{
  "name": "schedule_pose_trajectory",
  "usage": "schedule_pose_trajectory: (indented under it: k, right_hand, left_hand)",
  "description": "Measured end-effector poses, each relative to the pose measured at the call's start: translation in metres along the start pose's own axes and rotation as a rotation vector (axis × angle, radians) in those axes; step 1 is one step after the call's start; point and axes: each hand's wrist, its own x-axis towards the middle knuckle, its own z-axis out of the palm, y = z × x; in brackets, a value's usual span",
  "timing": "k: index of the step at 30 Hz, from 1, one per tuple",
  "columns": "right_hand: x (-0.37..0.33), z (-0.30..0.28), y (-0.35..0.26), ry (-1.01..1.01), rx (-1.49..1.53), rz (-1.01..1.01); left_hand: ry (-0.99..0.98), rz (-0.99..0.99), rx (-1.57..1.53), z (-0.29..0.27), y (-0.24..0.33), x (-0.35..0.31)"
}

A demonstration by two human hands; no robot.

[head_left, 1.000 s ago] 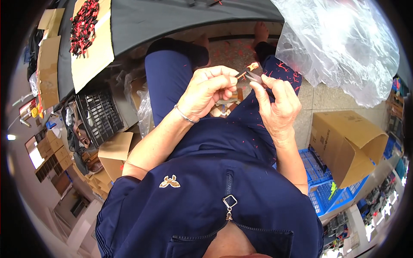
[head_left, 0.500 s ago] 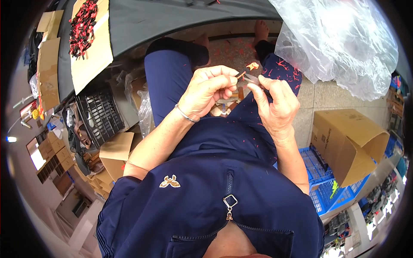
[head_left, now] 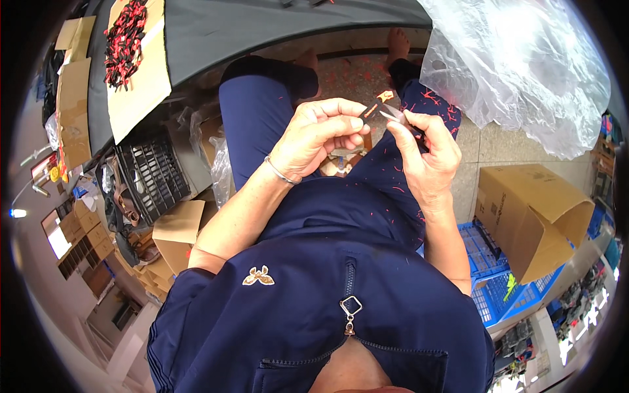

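My left hand pinches the lower end of a small black strip with orange-red parts between thumb and fingertips. Its orange tip points up and to the right. In my right hand is a pair of small metal snips, its blades parted and close beside the strip. The fingers partly hide the snips' handles. Thin red scraps lie on my right trouser leg, below and around the hands.
A dark table runs across the far side. On it, a cardboard sheet bears a pile of black and red pieces. Clear plastic sheeting hangs at right, above a cardboard box on blue crates. A black crate stands left.
The snips' blades have drawn back slightly right from the black strip and now show more plainly apart. The strip has tilted a little upward in my left hand.
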Motion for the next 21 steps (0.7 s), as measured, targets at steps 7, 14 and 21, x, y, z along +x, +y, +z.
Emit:
schedule_pose_trajectory:
  k: [7, 14, 21]
  right_hand:
    - [0.0007, -0.0035, -0.0035, -0.096, -0.169, -0.236]
    - [0.0004, -0.0067, -0.006, -0.124, -0.234, -0.253]
    - [0.0031, -0.0071, -0.004, -0.083, -0.069, -0.089]
  left_hand:
    - [-0.029, 0.038, 0.153, 0.0012, 0.0035, -0.0025]
    - [-0.003, 0.065, 0.29, 0.0039, 0.0063, -0.0038]
    - [0.015, 0.053, 0.308, 0.0071, 0.0059, 0.0]
